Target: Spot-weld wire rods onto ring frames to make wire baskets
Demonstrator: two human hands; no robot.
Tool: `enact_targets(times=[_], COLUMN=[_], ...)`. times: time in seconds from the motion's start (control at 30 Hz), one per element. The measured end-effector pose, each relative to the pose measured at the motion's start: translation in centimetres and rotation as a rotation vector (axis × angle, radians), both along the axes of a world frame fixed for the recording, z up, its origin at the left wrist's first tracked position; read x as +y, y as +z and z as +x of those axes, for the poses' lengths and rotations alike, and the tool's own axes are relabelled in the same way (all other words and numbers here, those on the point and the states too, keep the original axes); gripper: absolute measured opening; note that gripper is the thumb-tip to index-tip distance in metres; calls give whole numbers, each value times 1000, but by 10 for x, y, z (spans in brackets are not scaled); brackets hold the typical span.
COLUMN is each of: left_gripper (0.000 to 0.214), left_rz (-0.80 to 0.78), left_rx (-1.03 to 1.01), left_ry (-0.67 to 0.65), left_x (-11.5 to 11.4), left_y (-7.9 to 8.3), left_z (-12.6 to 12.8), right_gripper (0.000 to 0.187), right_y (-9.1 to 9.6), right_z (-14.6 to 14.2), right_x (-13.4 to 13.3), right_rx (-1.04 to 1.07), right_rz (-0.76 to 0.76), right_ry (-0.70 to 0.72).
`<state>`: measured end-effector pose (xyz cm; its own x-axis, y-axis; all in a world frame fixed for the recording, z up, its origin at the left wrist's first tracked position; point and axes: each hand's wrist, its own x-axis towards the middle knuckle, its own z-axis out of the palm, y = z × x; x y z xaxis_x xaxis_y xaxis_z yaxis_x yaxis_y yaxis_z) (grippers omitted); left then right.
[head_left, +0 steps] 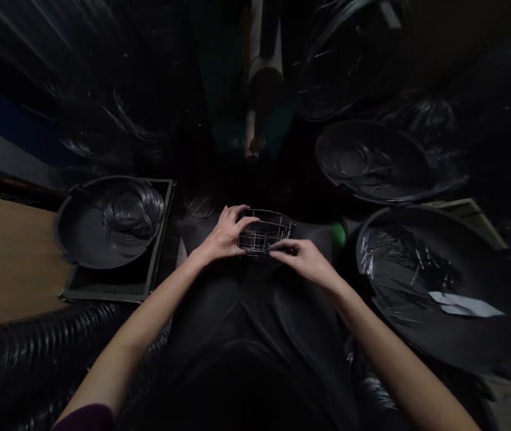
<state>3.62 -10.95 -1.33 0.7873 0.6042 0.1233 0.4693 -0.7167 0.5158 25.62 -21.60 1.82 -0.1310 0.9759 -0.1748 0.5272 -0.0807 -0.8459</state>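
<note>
A small wire basket [262, 230] of thin shiny rods is in the middle of the view, above a dark cloth over my lap. My left hand [228, 233] grips its left end, thumb and fingers curled around the frame. At the basket's lower right edge is my right hand [300, 254], its thumb and fingertips pinched together. Whatever lies between those fingertips is too small and dark to make out. Behind the basket a pale rod-like machine part [251, 129] points downward.
To the left, a black basin [80, 233] with coiled wire rests on a grey crate [107, 291]. A large black basin [475, 335] on the right holds short wire pieces and a white paper tag [466, 304]. Behind it stands another basin [399, 149] with wire rings.
</note>
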Motion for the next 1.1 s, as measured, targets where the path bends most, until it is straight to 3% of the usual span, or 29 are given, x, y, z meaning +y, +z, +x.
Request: enact_targets(times=[0.2,0.33,0.57,0.83,1.1], left_gripper=[72,75,73,70,72], left_rz=[48,49,82,71,49], left_rx=[-182,-244,-349,-311,-296], left_ry=[60,107,99,151,137], left_x=[21,39,68,76,98], left_y=[26,40,50,48,56], left_z=[-15,-21,-16,-9,-5], right_gripper=[34,31,30,29,27], right_y=[6,15,27,25,31], right_z=[-23,-18,-8,0,1], right_x=[36,58,99,111,129], right_rx=[-491,-498,-395,-430,-389], right_rz=[432,584,693,751,813], right_ry=[211,282,345,356,309])
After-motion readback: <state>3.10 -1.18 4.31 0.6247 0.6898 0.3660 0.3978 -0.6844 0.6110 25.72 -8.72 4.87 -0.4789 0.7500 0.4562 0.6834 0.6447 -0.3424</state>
